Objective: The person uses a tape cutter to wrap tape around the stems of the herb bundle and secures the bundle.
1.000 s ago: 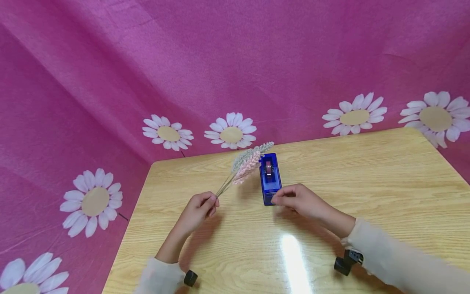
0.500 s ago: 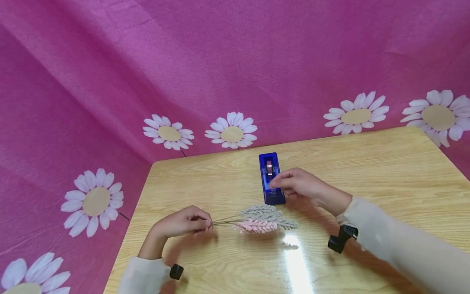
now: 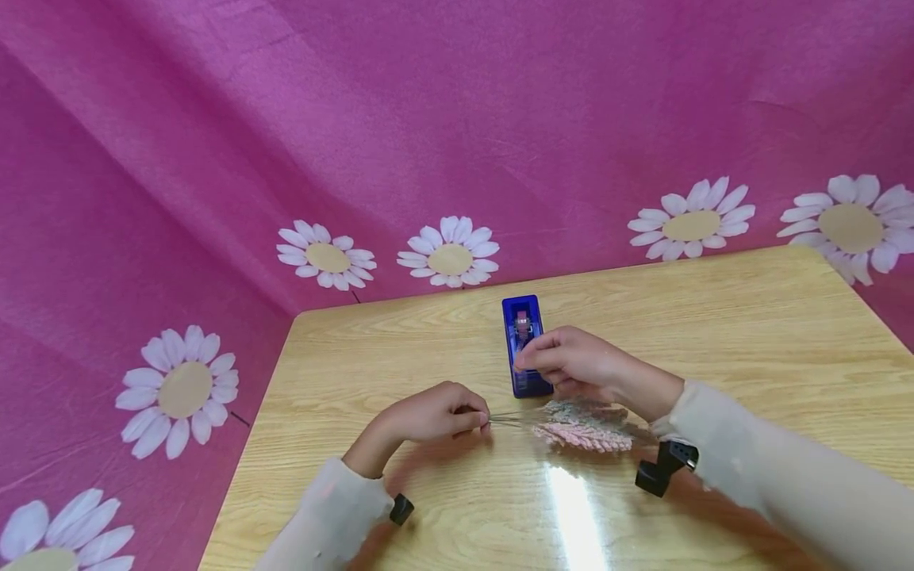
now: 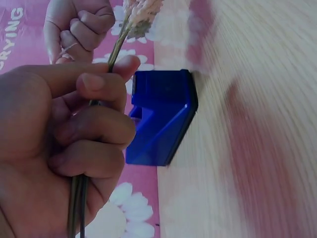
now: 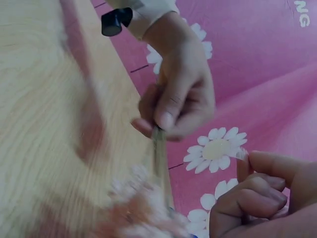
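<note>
In the head view my left hand (image 3: 441, 414) grips the thin stems of a small bunch of artificial flowers with pink and pale grey-green heads (image 3: 587, 438). The bunch lies nearly level, heads pointing right beneath my right wrist. Up close in the left wrist view, the fingers curl round the stems (image 4: 78, 206). My right hand (image 3: 581, 361) pinches a short piece of clear tape (image 5: 239, 153) between thumb and forefinger. It is held over a blue tape dispenser (image 3: 532, 386), partly covering it. In the right wrist view the flower heads (image 5: 143, 213) are blurred.
The dispenser stands on a light wood table (image 3: 714, 341), towards its back edge. Behind and to the left hangs a pink cloth (image 3: 457, 135) printed with white daisies. A black wrist camera (image 3: 402, 509) sits at the left cuff, another (image 3: 660, 468) at the right.
My left hand has swung the bunch down from beside the dispenser, then moved it right, under the right wrist. My right hand has lifted from the dispenser's front end with the tape.
</note>
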`<action>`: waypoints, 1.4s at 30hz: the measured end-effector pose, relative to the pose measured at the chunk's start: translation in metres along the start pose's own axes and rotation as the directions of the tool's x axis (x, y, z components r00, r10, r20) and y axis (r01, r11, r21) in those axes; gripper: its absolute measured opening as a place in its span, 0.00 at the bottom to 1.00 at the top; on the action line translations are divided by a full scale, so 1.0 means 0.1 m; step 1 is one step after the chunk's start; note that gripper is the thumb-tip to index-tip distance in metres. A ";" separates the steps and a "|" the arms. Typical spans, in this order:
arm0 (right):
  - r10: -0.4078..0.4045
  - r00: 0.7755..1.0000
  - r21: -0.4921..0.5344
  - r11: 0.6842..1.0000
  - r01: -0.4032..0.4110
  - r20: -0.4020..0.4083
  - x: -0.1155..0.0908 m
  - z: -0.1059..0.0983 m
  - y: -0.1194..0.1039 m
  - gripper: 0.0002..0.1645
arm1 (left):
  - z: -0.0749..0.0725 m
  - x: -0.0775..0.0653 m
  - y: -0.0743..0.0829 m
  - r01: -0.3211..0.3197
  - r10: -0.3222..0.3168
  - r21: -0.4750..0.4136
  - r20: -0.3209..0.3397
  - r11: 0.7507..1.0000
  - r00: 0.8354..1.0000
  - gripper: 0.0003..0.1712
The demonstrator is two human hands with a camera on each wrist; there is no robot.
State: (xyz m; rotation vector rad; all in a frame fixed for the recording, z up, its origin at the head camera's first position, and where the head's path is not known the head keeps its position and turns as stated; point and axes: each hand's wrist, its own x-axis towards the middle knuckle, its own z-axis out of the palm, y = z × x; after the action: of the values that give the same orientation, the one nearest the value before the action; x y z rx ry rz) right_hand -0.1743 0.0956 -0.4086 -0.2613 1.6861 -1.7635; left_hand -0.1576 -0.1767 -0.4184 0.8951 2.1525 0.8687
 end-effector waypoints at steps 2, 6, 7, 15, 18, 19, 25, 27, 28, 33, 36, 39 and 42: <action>-0.003 1.000 -0.024 1.000 0.002 -0.011 -0.02 0.03 -0.02 0.15 | 0.00 0.06 0.04 0.002 -0.001 0.007 -0.018 1.000 1.000 0.16; 0.028 0.999 -0.033 0.999 -0.030 -0.046 -0.07 0.08 -0.03 0.17 | -0.01 0.15 0.12 -0.001 0.003 0.026 -0.054 1.000 0.999 0.16; 0.035 0.998 -0.034 0.999 -0.037 -0.053 -0.08 0.09 -0.03 0.17 | -0.01 0.17 0.13 -0.003 0.005 0.031 -0.060 1.000 0.998 0.16; 0.030 0.997 -0.088 0.995 -0.037 -0.073 -0.16 0.11 -0.01 0.14 | 0.00 0.30 0.19 0.021 -0.014 0.075 -0.097 0.997 0.995 0.17; 0.008 0.996 -0.128 0.992 -0.020 -0.091 -0.20 0.13 -0.01 0.15 | 0.01 0.34 0.22 0.039 -0.028 0.091 -0.116 0.995 0.993 0.17; 0.002 0.995 -0.139 0.990 -0.015 -0.097 -0.21 0.14 -0.01 0.15 | 0.01 0.36 0.23 0.042 -0.030 0.095 -0.124 0.995 0.992 0.18; -0.048 0.992 -0.231 0.973 0.019 -0.120 -0.24 0.20 0.05 0.17 | 0.02 0.44 0.26 0.041 -0.029 0.068 -0.169 0.997 0.985 0.18; -0.066 0.990 -0.260 0.965 0.032 -0.125 -0.24 0.22 0.08 0.17 | 0.01 0.46 0.28 0.038 -0.027 0.060 -0.178 0.997 0.984 0.17; -0.074 0.989 -0.271 0.962 0.036 -0.130 -0.25 0.23 0.10 0.17 | 0.01 0.47 0.29 0.035 -0.024 0.060 -0.181 0.998 0.983 0.17; -0.099 0.980 -0.320 0.947 0.039 -0.174 -0.25 0.27 0.17 0.14 | -0.01 0.47 0.30 0.027 -0.018 0.049 -0.186 0.998 0.982 0.16; -0.118 0.972 -0.351 0.935 0.041 -0.202 -0.26 0.28 0.21 0.13 | -0.02 0.47 0.29 0.021 -0.013 0.044 -0.187 0.999 0.982 0.16; -0.151 0.964 -0.384 0.922 0.057 -0.219 -0.26 0.29 0.25 0.12 | -0.02 0.47 0.29 0.016 -0.010 0.031 -0.185 0.999 0.983 0.16; -0.185 0.952 -0.427 0.902 0.067 -0.242 -0.26 0.31 0.28 0.12 | -0.02 0.46 0.30 0.009 -0.009 -0.002 -0.181 1.000 0.983 0.17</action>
State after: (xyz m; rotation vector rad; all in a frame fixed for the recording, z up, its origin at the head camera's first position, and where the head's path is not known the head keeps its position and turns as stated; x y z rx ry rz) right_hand -0.1278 0.0880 -0.4226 -0.3287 2.2969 -1.5691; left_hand -0.1749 -0.1251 -0.4083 0.8330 2.3084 0.9793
